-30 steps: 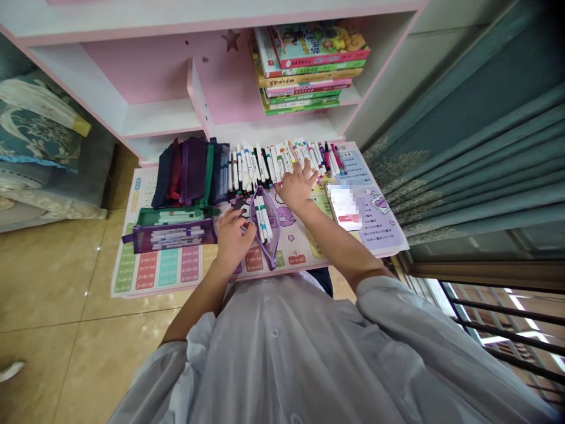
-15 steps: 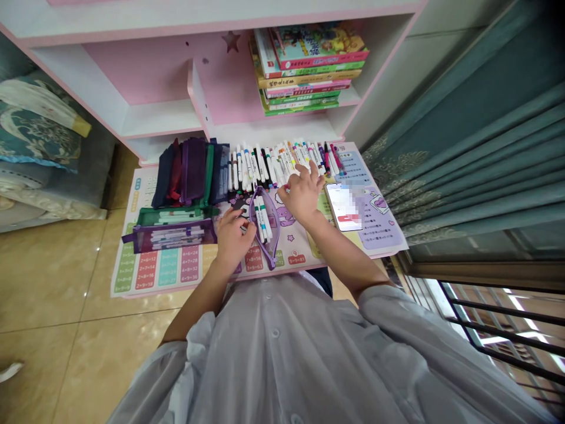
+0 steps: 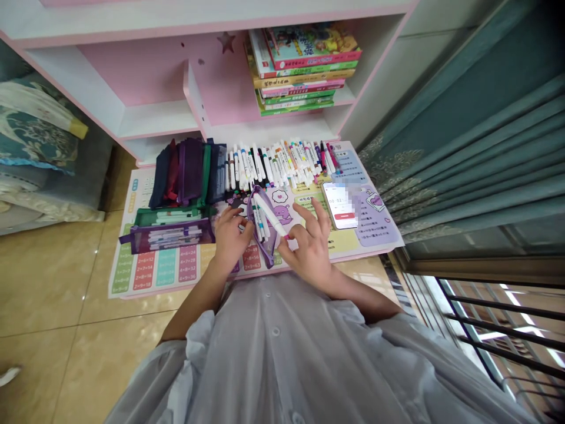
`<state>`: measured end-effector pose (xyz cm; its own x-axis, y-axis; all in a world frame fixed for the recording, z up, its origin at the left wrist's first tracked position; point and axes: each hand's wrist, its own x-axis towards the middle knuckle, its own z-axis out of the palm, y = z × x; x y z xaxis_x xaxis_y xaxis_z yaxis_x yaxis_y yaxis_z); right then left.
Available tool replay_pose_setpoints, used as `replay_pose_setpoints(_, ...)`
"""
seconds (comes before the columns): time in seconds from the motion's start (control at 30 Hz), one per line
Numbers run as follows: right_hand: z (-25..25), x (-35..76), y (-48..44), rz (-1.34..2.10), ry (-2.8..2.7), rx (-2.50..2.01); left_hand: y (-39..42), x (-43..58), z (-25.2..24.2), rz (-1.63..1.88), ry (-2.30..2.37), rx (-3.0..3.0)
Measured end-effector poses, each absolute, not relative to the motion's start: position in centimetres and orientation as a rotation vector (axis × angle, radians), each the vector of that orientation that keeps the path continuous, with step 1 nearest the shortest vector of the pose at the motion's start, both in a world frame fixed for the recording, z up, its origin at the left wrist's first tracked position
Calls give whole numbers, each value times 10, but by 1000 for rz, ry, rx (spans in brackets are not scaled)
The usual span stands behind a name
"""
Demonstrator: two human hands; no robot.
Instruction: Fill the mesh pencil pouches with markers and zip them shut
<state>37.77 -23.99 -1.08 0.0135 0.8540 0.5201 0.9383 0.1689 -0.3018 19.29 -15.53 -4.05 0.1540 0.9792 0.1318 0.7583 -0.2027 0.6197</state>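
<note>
My left hand [image 3: 230, 235] grips the left edge of an open purple pencil case [image 3: 263, 242] that holds a few white markers. My right hand [image 3: 309, 242] pinches a white marker [image 3: 270, 215] by its pink end, with the marker's far end over the case mouth and the other fingers spread. A long row of loose markers [image 3: 282, 162] lies along the back of the desk mat [image 3: 176, 268].
Several dark pencil cases [image 3: 188, 171] stand at the back left. A filled purple mesh case [image 3: 170, 235] and a green one [image 3: 174, 215] lie beside my left hand. A phone [image 3: 339, 205] rests on the right. Books [image 3: 300, 65] are stacked on the pink shelf.
My right hand left the marker row with one marker and came back toward me, over the purple case. My left hand stayed on the case.
</note>
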Motion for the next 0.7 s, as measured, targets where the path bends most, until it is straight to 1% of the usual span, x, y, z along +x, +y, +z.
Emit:
replay_pose_setpoints(0.3, -27, 361, -230, -78, -1909, -1795, -156, 199, -37, 747, 1685, 2005)
replay_pose_setpoints(0.53, -19, 346, -215, 214, -2012, -1958, -156, 197, -36, 704, 1707, 2013)
replay_pose_setpoints(0.7, -10, 343, -209, 361, -2105, -1998, -155, 197, -37, 703, 1705, 2013)
